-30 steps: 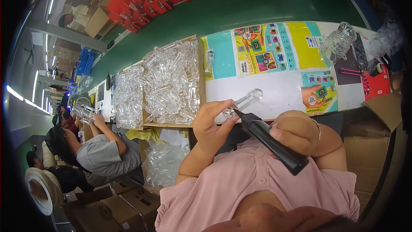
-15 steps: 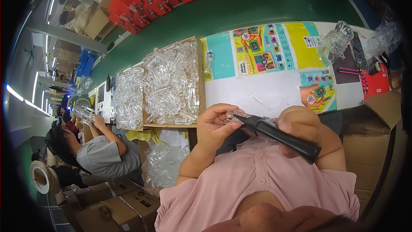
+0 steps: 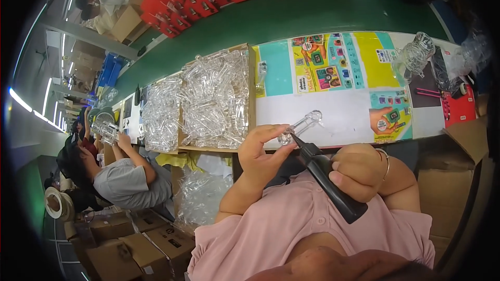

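Glass pipe (image 3: 301,126) is pinched at its near end in my left hand (image 3: 263,153) fingers, above the tabletop (image 3: 333,109) edge. My right hand (image 3: 359,170) is clamped around a black tool (image 3: 327,178), tip touching it. Light, slick, brittle; best held by the thick stem.

Clear glass tube piece (image 3: 301,126), short, tilted up to the right, pinched above table edge. Black handheld tool (image 3: 327,177), tapered nozzle apparently touching tube's lower end, body slanting down-right.
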